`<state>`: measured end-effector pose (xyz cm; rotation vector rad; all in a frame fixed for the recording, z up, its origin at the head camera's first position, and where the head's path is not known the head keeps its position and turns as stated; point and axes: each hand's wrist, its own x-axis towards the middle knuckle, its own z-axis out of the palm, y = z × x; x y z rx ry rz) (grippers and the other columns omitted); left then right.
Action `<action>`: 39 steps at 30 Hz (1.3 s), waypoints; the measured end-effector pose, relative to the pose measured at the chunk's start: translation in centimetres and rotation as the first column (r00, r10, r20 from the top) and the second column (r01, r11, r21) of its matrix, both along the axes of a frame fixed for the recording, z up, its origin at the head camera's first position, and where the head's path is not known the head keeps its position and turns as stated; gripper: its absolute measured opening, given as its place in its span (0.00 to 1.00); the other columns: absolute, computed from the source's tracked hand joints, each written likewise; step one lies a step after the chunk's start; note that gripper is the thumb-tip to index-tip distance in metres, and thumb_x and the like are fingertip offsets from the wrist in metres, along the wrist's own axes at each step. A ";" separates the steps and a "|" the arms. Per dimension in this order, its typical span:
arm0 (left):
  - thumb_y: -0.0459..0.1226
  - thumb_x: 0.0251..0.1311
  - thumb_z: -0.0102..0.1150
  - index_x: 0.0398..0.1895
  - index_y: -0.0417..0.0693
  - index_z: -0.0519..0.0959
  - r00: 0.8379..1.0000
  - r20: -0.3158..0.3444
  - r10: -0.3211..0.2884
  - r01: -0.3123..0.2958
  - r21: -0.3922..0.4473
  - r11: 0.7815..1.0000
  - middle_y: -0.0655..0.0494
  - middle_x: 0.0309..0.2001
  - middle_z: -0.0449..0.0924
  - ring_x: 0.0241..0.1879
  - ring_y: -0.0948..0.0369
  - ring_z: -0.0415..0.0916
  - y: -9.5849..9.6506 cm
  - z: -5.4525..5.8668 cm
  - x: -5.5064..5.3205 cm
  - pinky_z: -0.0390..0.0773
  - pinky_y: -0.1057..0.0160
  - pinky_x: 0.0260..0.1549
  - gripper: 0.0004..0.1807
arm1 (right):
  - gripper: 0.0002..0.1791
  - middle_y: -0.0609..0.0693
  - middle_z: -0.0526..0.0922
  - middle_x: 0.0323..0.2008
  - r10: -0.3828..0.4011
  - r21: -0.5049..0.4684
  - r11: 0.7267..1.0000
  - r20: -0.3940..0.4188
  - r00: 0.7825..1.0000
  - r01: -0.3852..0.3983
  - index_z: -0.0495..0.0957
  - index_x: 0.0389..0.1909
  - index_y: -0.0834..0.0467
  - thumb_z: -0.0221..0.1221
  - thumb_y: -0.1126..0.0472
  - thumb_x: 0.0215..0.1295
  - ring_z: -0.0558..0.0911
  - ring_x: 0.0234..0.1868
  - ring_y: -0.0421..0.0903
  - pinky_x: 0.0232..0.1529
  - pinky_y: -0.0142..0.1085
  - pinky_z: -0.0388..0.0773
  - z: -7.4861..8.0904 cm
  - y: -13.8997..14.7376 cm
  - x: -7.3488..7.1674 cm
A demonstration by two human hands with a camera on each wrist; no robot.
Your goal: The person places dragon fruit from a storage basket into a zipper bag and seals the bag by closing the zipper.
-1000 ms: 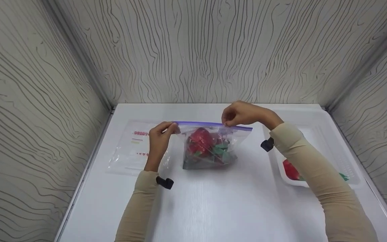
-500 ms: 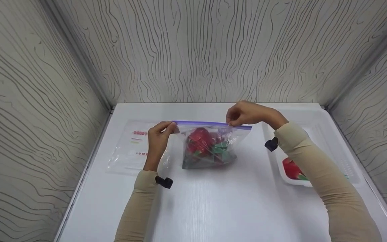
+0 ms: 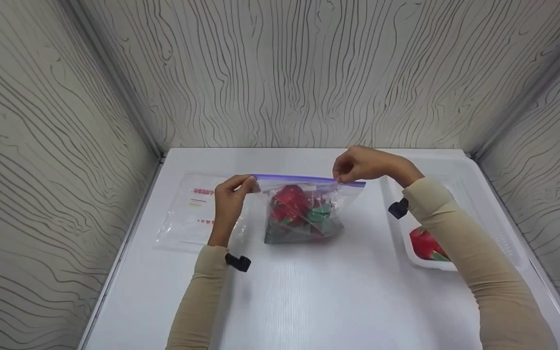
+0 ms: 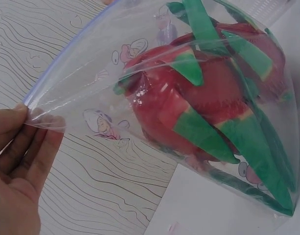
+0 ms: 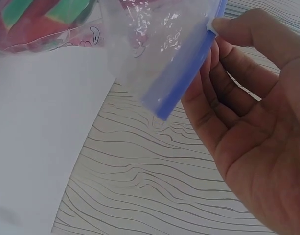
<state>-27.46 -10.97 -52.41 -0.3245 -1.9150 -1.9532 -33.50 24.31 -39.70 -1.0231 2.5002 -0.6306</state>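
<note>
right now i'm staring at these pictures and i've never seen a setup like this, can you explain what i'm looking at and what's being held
There is no machine here: a person works with two bare hands. The head picture comes from a camera on the person's head, looking forward and down. The other two come from cameras on the wrists, each watching one hand close up.

The left hand pinches one top corner of a clear bag. The right hand pinches the purple strip along its top, near the other end. Inside the bag is red-and-green fruit.

On the white table, a flat bag with red print lies to the left. To the right is a white tray holding more fruit, partly hidden by the right sleeve.
</note>
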 end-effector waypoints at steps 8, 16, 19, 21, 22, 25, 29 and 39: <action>0.32 0.71 0.66 0.40 0.33 0.89 1.000 0.012 0.006 -0.006 0.011 1.000 0.38 0.33 0.87 0.33 0.62 0.87 0.1 0.0 0.0 0.91 0.63 0.42 0.08 | 0.03 0.48 0.85 0.32 -0.011 0.004 1.000 0.006 1.000 0.011 0.86 0.39 0.58 0.65 0.65 0.67 0.78 0.33 0.42 0.35 0.32 0.79 -0.1 0.8 -0.1; 0.31 0.71 0.66 0.40 0.33 0.89 1.000 0.020 0.008 -0.009 0.022 1.000 0.40 0.32 0.87 0.33 0.62 0.88 0.1 -0.1 -0.1 0.91 0.62 0.42 0.08 | 0.05 0.49 0.85 0.33 -0.045 0.006 0.999 0.027 0.999 0.045 0.87 0.41 0.58 0.65 0.67 0.67 0.79 0.33 0.41 0.35 0.31 0.80 -0.4 1.8 -0.1; 0.30 0.71 0.66 0.40 0.30 0.88 1.000 0.005 0.011 -0.011 0.018 1.000 0.40 0.32 0.87 0.33 0.63 0.88 0.0 -0.2 -0.2 0.91 0.62 0.41 0.08 | 0.05 0.48 0.85 0.33 -0.055 0.000 0.998 0.039 0.998 0.055 0.87 0.41 0.58 0.65 0.67 0.67 0.80 0.33 0.42 0.36 0.31 0.81 -0.4 2.2 0.0; 0.30 0.70 0.67 0.40 0.29 0.88 1.000 -0.004 0.016 -0.016 0.010 1.000 0.41 0.32 0.87 0.32 0.63 0.88 0.0 -0.2 -0.3 0.91 0.63 0.41 0.09 | 0.04 0.48 0.85 0.33 -0.058 -0.007 0.998 0.050 0.997 0.058 0.87 0.41 0.58 0.65 0.66 0.68 0.79 0.34 0.42 0.36 0.31 0.81 -0.3 2.4 0.1; 0.30 0.70 0.67 0.40 0.29 0.88 1.000 -0.004 0.018 -0.018 0.006 1.000 0.42 0.32 0.87 0.32 0.63 0.88 -0.1 -0.2 -0.3 0.91 0.63 0.40 0.09 | 0.04 0.48 0.85 0.33 -0.060 -0.009 0.998 0.055 0.997 0.061 0.87 0.41 0.58 0.65 0.66 0.68 0.79 0.34 0.42 0.37 0.31 0.81 -0.2 2.5 0.1; 0.31 0.70 0.67 0.40 0.29 0.88 1.000 -0.004 0.020 -0.020 0.003 1.000 0.43 0.32 0.87 0.32 0.64 0.87 -0.1 -0.2 -0.3 0.91 0.64 0.40 0.09 | 0.04 0.48 0.85 0.33 -0.074 -0.006 0.997 0.064 0.995 0.075 0.86 0.41 0.57 0.65 0.65 0.68 0.79 0.35 0.42 0.38 0.32 0.80 -0.2 3.0 0.2; 0.31 0.70 0.67 0.40 0.29 0.88 1.000 -0.008 0.010 -0.010 0.011 1.000 0.40 0.32 0.87 0.33 0.64 0.88 -0.1 -0.2 -0.3 0.91 0.63 0.40 0.09 | 0.05 0.49 0.85 0.35 -0.103 0.005 0.995 0.054 0.993 0.103 0.87 0.42 0.57 0.66 0.66 0.68 0.79 0.36 0.43 0.39 0.31 0.81 -0.4 3.7 0.3; 0.31 0.70 0.67 0.39 0.33 0.89 1.000 -0.009 0.006 -0.005 0.026 1.000 0.39 0.33 0.87 0.33 0.63 0.88 0.0 -0.2 -0.2 0.91 0.62 0.41 0.07 | 0.05 0.49 0.87 0.36 -0.116 0.001 0.993 0.044 0.992 0.116 0.87 0.42 0.58 0.66 0.66 0.68 0.81 0.37 0.43 0.40 0.30 0.81 -0.6 4.5 0.4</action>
